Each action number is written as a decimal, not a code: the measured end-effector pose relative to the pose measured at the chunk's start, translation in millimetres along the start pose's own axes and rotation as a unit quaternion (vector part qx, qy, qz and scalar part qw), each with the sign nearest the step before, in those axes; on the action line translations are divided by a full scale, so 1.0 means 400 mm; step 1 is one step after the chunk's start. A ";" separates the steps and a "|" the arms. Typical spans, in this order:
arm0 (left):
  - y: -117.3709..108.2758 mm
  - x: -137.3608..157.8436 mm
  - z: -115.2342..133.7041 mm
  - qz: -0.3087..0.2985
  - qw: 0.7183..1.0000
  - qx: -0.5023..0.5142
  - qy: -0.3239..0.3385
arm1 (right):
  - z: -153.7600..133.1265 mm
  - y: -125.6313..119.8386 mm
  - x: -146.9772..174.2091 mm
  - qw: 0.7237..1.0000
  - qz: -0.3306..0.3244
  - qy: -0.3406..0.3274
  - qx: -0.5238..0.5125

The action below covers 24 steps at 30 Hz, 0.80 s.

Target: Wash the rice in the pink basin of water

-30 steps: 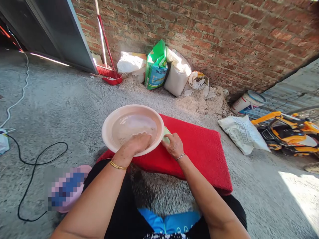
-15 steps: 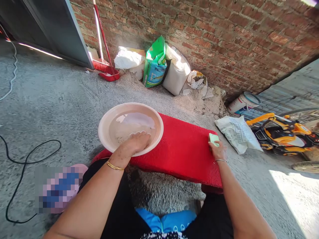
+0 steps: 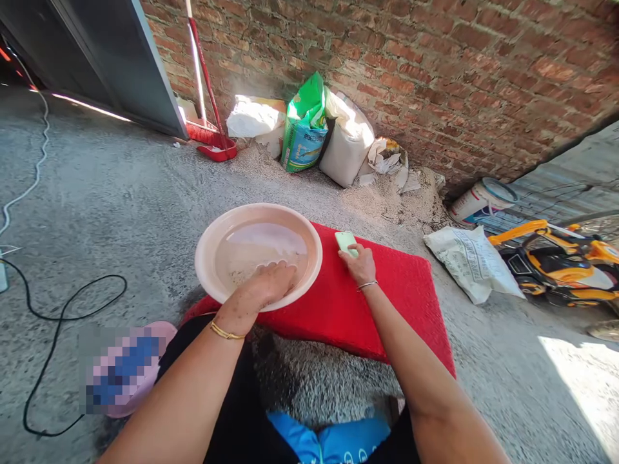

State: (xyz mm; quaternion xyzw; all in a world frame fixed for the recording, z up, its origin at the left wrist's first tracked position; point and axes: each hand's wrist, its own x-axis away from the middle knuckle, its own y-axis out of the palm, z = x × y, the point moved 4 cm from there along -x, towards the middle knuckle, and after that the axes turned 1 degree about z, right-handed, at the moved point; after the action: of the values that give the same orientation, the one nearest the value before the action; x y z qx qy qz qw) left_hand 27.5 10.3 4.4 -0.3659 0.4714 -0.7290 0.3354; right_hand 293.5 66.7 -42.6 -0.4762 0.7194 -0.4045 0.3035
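Note:
A pale pink basin [image 3: 206, 283] holds cloudy water [image 3: 251, 248] and stands on the left part of a red cloth-covered bench [image 3: 401, 296]. My left hand [image 3: 271, 283] reaches over its near rim into the water. The knuckles show at the surface, but the water hides the fingertips, so their grip is unclear. Just right of the basin, my right hand [image 3: 358, 263] is closed around the near end of a pale green bar of soap [image 3: 345, 242], low over the red cloth or touching it.
Several sacks, one a green and blue bag [image 3: 304, 125], lean on the brick wall [image 3: 411, 64]. A red dustpan [image 3: 217, 153], a white bucket [image 3: 483, 200], a white sack [image 3: 471, 261] and a yellow toy vehicle [image 3: 556, 258] surround the bench. A black cord [image 3: 60, 316] lies beside a pink basin [image 3: 162, 332].
My right hand has moved left with the soap, from the bench's right edge to close beside the basin. My left hand stays in the water. The view has shifted slightly.

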 end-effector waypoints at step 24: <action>0.062 -0.007 -0.059 -0.007 0.999 -0.032 -0.008 | 0.521 -0.343 -0.090 0.957 0.130 0.228 0.127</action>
State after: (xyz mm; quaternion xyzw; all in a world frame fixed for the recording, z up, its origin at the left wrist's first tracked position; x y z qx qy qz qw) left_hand 12.3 14.8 -26.1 -0.3857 0.4895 -0.7127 0.3220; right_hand 538.3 9.0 -22.9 -0.2313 0.7681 -0.5472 0.2388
